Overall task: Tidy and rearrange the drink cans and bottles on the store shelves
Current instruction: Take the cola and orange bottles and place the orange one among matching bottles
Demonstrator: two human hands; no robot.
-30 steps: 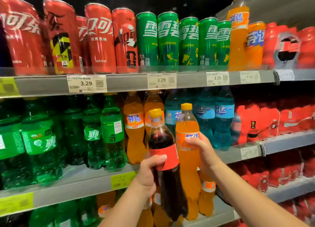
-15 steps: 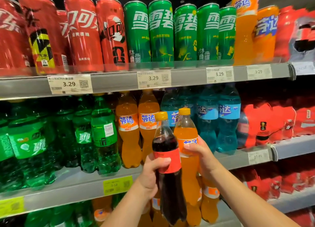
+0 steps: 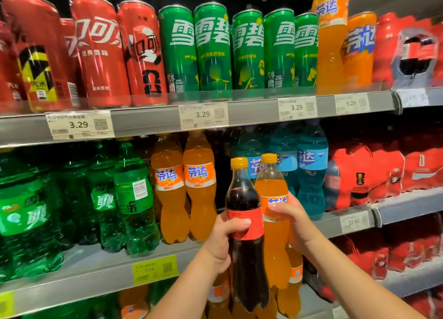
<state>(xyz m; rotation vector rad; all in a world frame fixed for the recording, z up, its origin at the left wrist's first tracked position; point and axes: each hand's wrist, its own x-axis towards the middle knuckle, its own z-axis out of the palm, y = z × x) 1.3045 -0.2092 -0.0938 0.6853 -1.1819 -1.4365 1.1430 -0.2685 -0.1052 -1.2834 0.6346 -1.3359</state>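
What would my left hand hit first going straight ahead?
Likely nothing soon: the left hand and its cola bottle face the dark gap between orange bottles and blue bottles; depth unclear.

Top shelf [image 3: 251,113] bearing cans [image 3: 213,48], middle shelf [image 3: 96,270] bearing bottles [image 3: 134,199]

Lighting: bright, even, from above and front; colours saturated.
Landmark: centre price tag [image 3: 203,115], digits legible, fine print soft.
Far above tag: dark band, few small light spots.
Upper left of tag: red cans [image 3: 100,52] smeared by blur, bowed by wide-angle distortion.
Lower left of tag: green bottles [image 3: 105,199] dim in shelf shadow.
Far right of tag: red packs [image 3: 359,172] soft, leaning.
Just above tag: clear shelf lip [image 3: 239,95], pale glare.
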